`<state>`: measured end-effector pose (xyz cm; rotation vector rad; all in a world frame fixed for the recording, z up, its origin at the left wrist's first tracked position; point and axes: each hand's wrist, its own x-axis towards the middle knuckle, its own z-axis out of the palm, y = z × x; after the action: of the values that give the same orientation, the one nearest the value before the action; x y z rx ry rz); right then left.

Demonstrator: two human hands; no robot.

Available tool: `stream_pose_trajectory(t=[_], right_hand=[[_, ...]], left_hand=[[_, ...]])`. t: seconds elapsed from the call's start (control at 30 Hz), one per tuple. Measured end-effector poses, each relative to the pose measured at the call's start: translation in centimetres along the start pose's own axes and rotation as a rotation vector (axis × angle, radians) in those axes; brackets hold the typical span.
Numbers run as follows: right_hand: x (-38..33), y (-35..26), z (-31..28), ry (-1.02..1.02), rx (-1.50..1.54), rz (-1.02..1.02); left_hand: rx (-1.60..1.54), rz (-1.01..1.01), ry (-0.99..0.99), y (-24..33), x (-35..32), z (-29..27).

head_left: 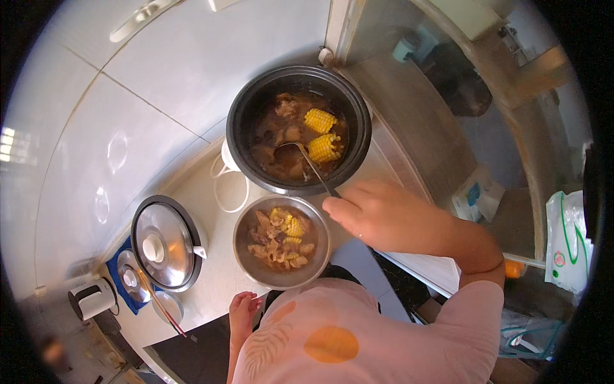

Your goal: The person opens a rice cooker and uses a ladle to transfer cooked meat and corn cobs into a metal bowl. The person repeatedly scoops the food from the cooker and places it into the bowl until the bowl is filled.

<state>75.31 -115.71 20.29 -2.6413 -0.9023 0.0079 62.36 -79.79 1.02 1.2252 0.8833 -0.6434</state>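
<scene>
My right hand (371, 214) is closed around the dark handle of a metal ladle (310, 164). The ladle's bowl dips into brown broth in a large black pot (235, 137), beside two pieces of yellow corn (323, 147) and chunks of meat (286, 105). Just in front of the pot is a steel bowl (242, 272) with meat, corn pieces and some broth in it. My left hand (243, 313) hangs low by the counter's front edge, its fingers loosely bent and apart, holding nothing.
A lidded pot (167, 240) stands at the left, near a smaller metal lid (131, 278) on a blue cloth and a small bowl with chopsticks (167, 313) across it. A white cord (231, 208) loops beside the black pot. Tiled wall (153, 96) and a glass pane (409, 121) border the counter.
</scene>
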Motion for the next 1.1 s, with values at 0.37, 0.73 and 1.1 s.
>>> stream_pose_trajectory(t=[0.37, 0.73, 1.1], right_hand=[[2.5, 3.7, 0.8, 0.132, 0.79, 0.551], [0.9, 4.9, -0.1, 0.379, 1.15, 0.797], [3.3, 1.8, -0.8, 0.216, 0.775, 0.665]], left_hand=[[0.026, -0.014, -0.005, 0.3, 0.7, 0.5], [0.039, -0.011, 0.005, 0.6, 0.1, 0.8], [0.035, 0.008, -0.004, -0.1, 0.1, 0.2]])
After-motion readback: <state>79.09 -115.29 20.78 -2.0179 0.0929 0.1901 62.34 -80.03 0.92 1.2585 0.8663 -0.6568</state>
